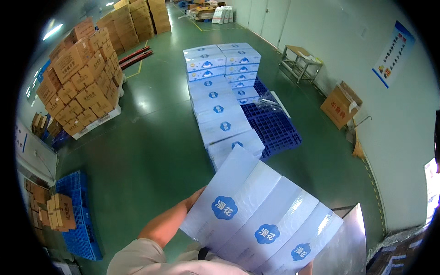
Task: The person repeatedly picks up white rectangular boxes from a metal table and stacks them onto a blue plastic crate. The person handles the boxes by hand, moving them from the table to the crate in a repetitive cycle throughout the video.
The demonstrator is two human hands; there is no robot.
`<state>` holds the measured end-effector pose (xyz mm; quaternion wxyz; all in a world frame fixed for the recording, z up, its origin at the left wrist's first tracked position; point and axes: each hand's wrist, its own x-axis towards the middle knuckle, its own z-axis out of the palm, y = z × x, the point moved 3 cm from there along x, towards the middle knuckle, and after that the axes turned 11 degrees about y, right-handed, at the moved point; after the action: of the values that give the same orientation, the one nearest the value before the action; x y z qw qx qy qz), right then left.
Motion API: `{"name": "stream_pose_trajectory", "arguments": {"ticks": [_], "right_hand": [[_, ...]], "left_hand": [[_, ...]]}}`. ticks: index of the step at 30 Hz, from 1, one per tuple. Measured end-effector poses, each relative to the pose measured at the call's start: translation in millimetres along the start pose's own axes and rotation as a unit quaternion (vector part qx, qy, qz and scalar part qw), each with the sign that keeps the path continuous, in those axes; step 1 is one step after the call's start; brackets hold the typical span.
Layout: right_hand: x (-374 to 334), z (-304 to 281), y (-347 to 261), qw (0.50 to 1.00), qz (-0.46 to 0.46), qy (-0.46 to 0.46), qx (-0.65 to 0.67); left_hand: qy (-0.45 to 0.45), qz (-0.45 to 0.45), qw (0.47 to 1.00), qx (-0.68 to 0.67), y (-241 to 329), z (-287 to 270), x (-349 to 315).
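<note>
Three pale blue-white cartons (256,192), pressed side by side in a row, are carried in front of my body, tilted, with round blue badges on the side facing up. My left hand (196,198) grips the far left end of the row, its fingers mostly hidden behind the carton. At the near right end, only a bit of my right hand (306,269) shows, holding the row from below. Just ahead, a stack of matching cartons (213,107) stands on a blue plastic pallet (277,130), taller at its far end.
Clear plastic film and a white tube (279,104) lie on the pallet. A metal surface (343,243) stands close by on the right. A brown carton (341,105) and small table (300,62) line the right wall. Left are stacked brown cartons (85,78) and another blue pallet (82,224).
</note>
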<state>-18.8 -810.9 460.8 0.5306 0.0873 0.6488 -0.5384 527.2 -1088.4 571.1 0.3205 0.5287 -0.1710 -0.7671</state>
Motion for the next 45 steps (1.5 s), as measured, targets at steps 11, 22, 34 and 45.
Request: {"name": "stream_pose_trajectory", "arguments": {"ticks": [11,22,34,45], "right_hand": [[78.3,286.1,-5.7,0.999,0.006,-0.049,-0.013],[171.6,562.1,-12.6,0.999,0.025,-0.043,0.011],[235.7,785.3,63.0,0.991,0.041,0.058,0.115],[314.7,960.5,139.8,0.969,0.062,0.086,0.223]], "left_hand": [[-0.039,0.042,0.998,-0.014,255.3,-98.6,94.8],[-0.024,0.006,0.999,0.026,491.8,-186.3,277.9],[-0.080,-0.113,0.985,0.108,702.2,-232.4,559.5],[0.068,0.204,0.606,0.766,824.5,-254.2,780.2]]}}
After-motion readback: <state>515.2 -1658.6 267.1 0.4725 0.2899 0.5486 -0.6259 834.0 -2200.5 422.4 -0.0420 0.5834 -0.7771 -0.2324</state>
